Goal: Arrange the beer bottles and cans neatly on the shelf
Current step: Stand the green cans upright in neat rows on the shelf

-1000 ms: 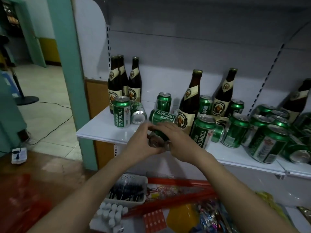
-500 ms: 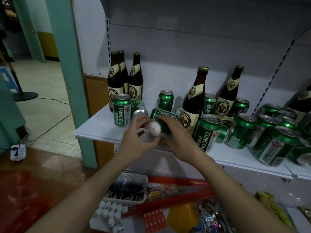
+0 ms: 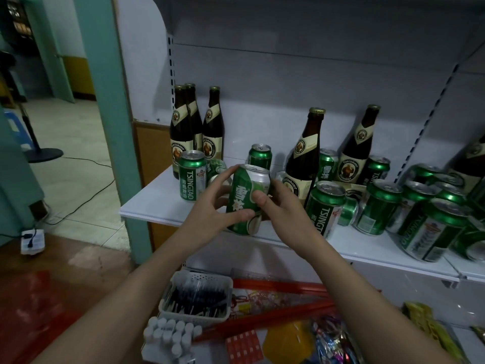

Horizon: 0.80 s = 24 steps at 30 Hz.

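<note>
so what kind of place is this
Probably a small shop: a white slotted retail shelf stocked with green beer cans and brown bottles, with packaged goods on the tier below.

— Where are we? — In a small shop: we face a white retail shelf (image 3: 162,206) on slotted uprights (image 3: 171,64), stocked with brown beer bottles (image 3: 212,127) and green cans (image 3: 378,208).

— What else tells us so? — Below, a lower shelf (image 3: 393,279) carries a basket of pens (image 3: 195,298) and packaged goods (image 3: 328,340), by an open doorway (image 3: 65,127).
</note>
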Tool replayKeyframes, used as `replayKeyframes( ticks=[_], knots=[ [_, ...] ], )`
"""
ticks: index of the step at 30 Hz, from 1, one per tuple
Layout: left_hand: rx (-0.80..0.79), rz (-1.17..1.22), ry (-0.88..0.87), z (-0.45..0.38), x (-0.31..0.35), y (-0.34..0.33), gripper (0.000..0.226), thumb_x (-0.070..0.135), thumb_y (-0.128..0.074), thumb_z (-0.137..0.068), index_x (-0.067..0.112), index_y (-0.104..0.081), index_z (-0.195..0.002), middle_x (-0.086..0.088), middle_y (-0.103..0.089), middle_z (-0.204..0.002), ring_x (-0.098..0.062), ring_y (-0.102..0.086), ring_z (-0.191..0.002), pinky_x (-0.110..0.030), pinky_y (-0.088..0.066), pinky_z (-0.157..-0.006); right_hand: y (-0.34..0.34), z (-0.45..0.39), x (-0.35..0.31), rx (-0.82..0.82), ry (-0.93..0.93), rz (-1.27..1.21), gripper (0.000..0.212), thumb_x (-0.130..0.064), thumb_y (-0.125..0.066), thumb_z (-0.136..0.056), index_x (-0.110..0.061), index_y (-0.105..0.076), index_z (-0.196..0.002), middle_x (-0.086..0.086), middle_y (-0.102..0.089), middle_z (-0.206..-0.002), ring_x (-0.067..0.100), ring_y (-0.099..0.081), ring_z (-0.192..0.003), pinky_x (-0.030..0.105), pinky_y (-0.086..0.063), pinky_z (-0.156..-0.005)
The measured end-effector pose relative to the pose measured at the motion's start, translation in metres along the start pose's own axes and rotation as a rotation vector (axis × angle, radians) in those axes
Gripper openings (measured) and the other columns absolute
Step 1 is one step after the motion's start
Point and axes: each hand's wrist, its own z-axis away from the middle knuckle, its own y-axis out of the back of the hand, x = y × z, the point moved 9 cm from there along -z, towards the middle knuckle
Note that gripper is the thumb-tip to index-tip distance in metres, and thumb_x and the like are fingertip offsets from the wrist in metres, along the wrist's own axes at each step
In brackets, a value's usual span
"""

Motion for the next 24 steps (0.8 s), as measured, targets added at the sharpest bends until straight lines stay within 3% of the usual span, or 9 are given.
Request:
replayKeyframes(
  ticks=[3, 7, 9, 11, 14, 18, 22, 24],
  knots=[
    [0.025, 0.049, -0.028, 0.002, 0.008, -0.004, 0.083, 0.033, -0.086, -0.069, 0.052, -0.044, -0.138, 0.005, -0.067, -0.124, -0.019, -0.065, -0.113, -0.032, -0.056, -0.087, 0.004, 0.001, -0.016, 0.015, 0.033, 0.031, 0.048, -0.042, -0.06, -0.091, -0.026, -0.051, -0.135, -0.007, -0.067, -0.125, 0.01, -0.064, -0.115, 0.037, -0.054, -0.097],
    [0.045, 0.094, -0.081, -0.001, 0.034, -0.02, 0.081, 0.03, -0.085, -0.069, 0.049, -0.046, -0.137, 0.001, -0.068, -0.12, -0.019, -0.067, -0.11, -0.035, -0.058, -0.086, 0.022, 0.008, -0.049, 0.053, 0.11, 0.138, 0.057, -0.058, -0.057, -0.09, -0.034, -0.042, -0.14, -0.025, -0.062, -0.12, 0.003, -0.064, -0.11, 0.029, -0.056, -0.087],
    [0.025, 0.113, -0.113, -0.006, 0.052, -0.034, 0.081, 0.028, -0.085, -0.068, 0.05, -0.046, -0.136, -0.002, -0.068, -0.121, -0.02, -0.067, -0.11, -0.032, -0.058, -0.083, 0.04, 0.013, -0.069, 0.124, 0.128, 0.247, 0.07, -0.071, -0.054, -0.082, -0.04, -0.038, -0.142, -0.023, -0.056, -0.129, 0.005, -0.061, -0.115, 0.034, -0.056, -0.091],
    [-0.013, 0.102, -0.148, -0.012, 0.07, -0.053, 0.084, 0.025, -0.086, -0.071, 0.044, -0.043, -0.14, -0.005, -0.068, -0.12, -0.022, -0.067, -0.11, -0.032, -0.057, -0.085, 0.063, 0.019, -0.089, 0.208, 0.147, 0.35, 0.072, -0.076, -0.052, -0.077, -0.044, -0.04, -0.14, -0.018, -0.053, -0.135, 0.001, -0.057, -0.118, 0.032, -0.054, -0.093],
    [-0.056, 0.121, -0.156, -0.022, 0.087, -0.086, 0.082, 0.015, -0.085, -0.075, 0.033, -0.039, -0.141, -0.003, -0.07, -0.115, -0.019, -0.068, -0.108, -0.029, -0.056, -0.085, 0.099, 0.032, -0.114, 0.274, 0.165, 0.385, 0.058, -0.074, -0.056, -0.076, -0.045, -0.054, -0.126, -0.023, -0.061, -0.121, -0.002, -0.061, -0.107, 0.03, -0.055, -0.088],
    [-0.121, 0.176, -0.116, -0.034, 0.095, -0.139, 0.069, 0.018, -0.085, -0.074, 0.034, -0.043, -0.127, 0.006, -0.068, -0.118, -0.009, -0.067, -0.109, -0.022, -0.055, -0.085, 0.148, 0.052, -0.131, 0.316, 0.161, 0.375, 0.05, -0.068, -0.07, -0.073, -0.039, -0.062, -0.113, -0.021, -0.069, -0.102, 0.001, -0.068, -0.093, 0.02, -0.056, -0.072],
    [-0.176, 0.115, -0.117, -0.04, 0.091, -0.191, 0.064, 0.023, -0.083, -0.079, 0.043, -0.042, -0.124, 0.021, -0.062, -0.12, 0.004, -0.06, -0.112, -0.014, -0.048, -0.091, 0.193, 0.074, -0.126, 0.329, 0.079, 0.457, 0.053, -0.066, -0.071, -0.063, -0.038, -0.063, -0.107, -0.024, -0.07, -0.097, -0.001, -0.069, -0.086, 0.013, -0.054, -0.066],
    [-0.18, 0.039, -0.143, -0.039, 0.084, -0.214, 0.062, 0.025, -0.078, -0.084, 0.042, -0.044, -0.132, 0.023, -0.057, -0.124, 0.005, -0.054, -0.117, -0.019, -0.047, -0.098, 0.212, 0.082, -0.116, 0.311, -0.003, 0.572, 0.057, -0.07, -0.072, -0.059, -0.04, -0.062, -0.106, -0.025, -0.067, -0.1, -0.001, -0.067, -0.087, 0.015, -0.055, -0.065]
  ],
)
